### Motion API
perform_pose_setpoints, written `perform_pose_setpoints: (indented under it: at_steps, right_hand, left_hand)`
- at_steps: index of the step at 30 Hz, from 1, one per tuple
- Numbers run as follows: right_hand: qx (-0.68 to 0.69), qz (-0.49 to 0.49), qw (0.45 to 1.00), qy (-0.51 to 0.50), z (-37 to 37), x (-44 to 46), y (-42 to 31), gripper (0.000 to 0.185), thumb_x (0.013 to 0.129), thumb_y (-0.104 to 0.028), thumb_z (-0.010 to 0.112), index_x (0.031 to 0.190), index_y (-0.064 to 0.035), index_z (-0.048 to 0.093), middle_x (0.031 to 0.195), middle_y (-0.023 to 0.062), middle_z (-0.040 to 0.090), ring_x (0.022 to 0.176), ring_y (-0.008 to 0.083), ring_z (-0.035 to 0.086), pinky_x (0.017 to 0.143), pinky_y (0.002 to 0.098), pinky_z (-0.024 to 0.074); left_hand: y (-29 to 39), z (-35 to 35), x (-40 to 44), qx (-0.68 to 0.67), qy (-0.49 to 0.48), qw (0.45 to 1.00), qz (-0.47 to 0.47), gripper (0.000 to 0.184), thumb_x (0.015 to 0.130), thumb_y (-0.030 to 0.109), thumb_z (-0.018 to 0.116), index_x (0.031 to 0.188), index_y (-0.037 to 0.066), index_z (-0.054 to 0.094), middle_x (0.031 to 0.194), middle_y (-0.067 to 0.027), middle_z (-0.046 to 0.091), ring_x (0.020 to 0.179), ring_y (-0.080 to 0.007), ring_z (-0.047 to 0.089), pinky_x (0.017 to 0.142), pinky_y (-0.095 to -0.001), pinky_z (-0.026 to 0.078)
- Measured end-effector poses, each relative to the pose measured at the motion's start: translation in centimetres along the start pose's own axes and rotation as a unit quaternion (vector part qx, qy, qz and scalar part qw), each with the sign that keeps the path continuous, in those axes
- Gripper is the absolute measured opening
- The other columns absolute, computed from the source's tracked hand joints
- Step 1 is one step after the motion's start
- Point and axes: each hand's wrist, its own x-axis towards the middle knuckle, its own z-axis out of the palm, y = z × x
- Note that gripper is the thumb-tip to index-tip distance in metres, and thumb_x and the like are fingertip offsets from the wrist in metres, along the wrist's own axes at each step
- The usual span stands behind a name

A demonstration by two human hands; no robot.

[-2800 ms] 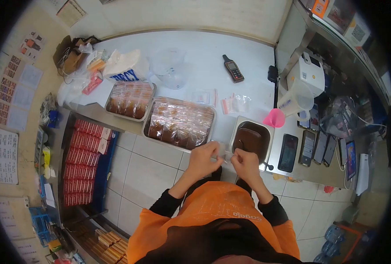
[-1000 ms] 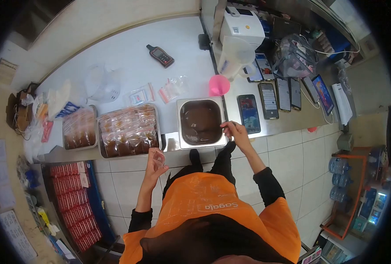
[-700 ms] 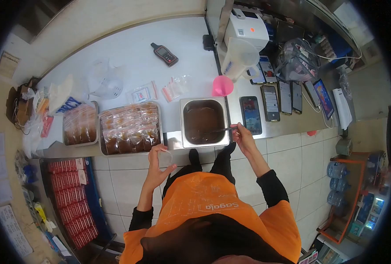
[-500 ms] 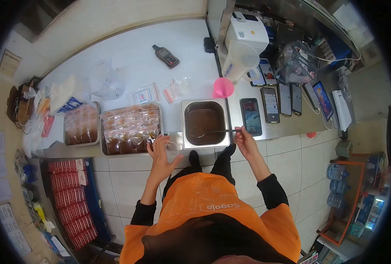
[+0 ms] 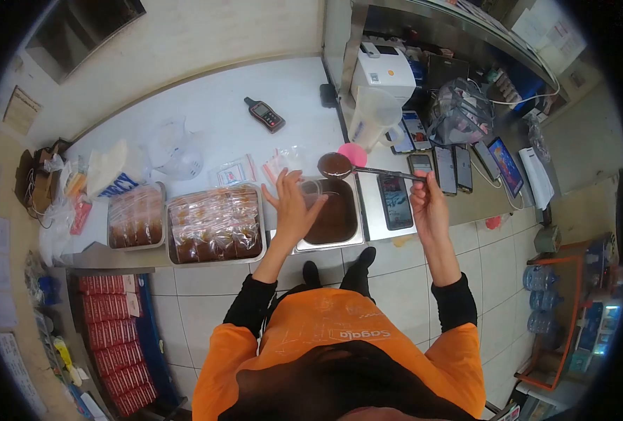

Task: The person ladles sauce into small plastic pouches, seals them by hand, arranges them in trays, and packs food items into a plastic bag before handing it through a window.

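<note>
My right hand (image 5: 429, 210) is closed around the end of a ladle's dark handle. The ladle (image 5: 335, 165) is level above the far rim of a steel pan (image 5: 359, 228), its bowl full of brown sauce. More brown sauce (image 5: 336, 217) lies in the pan. In my left hand (image 5: 294, 214), a small clear plastic cup (image 5: 312, 188) is gripped between thumb and fingers, over the pan's left side and close to the ladle bowl. Left of the pan is a tray (image 5: 217, 262) of filled clear plastic packs (image 5: 217, 224).
A second tray of packs (image 5: 136, 217) stands farther left. Behind the pan are a pink cup (image 5: 353, 155) and a clear measuring jug (image 5: 374, 119). Several phones, one being a large black phone (image 5: 396, 203), lie to the right. A handheld meter (image 5: 264, 114) rests on the white table.
The ladle has risen out of the pan, now full of sauce, and moved toward the far rim. My left hand has carried the clear cup up and right, over the pan.
</note>
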Motion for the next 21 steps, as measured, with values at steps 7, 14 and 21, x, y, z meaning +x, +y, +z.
perform_pose_setpoints:
  at_steps: [7,14,21]
  right_hand:
    - [-0.070,-0.087,0.993,-0.024,1.9,-2.2,0.2,0.033,0.099,-0.027,0.043,0.102,0.0036,0.056,0.071,0.0013,0.053,0.060,0.0043,0.044,0.053,0.0172,0.0358]
    - [-0.175,-0.203,0.962,-0.056,2.2,-4.2,0.9,0.033,0.100,-0.026,0.039,0.095,0.0014,0.058,0.071,0.0009,0.053,0.056,0.0058,0.045,0.051,0.0182,0.0356]
    - [-0.395,-0.448,0.777,-0.201,2.2,-5.9,0.7,0.038,0.099,-0.033,0.040,0.094,0.0011,0.057,0.070,0.0057,0.054,0.055,0.0113,0.049,0.049,0.0234,0.0356]
  left_hand:
    - [1.8,0.6,0.1,-0.064,0.007,0.998,0.000,0.067,0.081,0.038,0.065,0.124,-0.002,0.033,0.124,-0.0137,0.041,0.131,-0.0327,0.025,0.102,-0.0610,-0.003]
    - [1.3,1.1,-0.2,-0.079,-0.009,0.997,-0.017,0.066,0.081,0.038,0.065,0.124,-0.001,0.033,0.124,-0.0167,0.040,0.129,-0.0324,0.027,0.102,-0.0593,-0.002]
    - [1.0,1.0,-0.3,-0.097,-0.013,0.995,-0.019,0.064,0.081,0.037,0.066,0.125,0.003,0.034,0.124,-0.0157,0.040,0.127,-0.0313,0.030,0.102,-0.0588,-0.001]
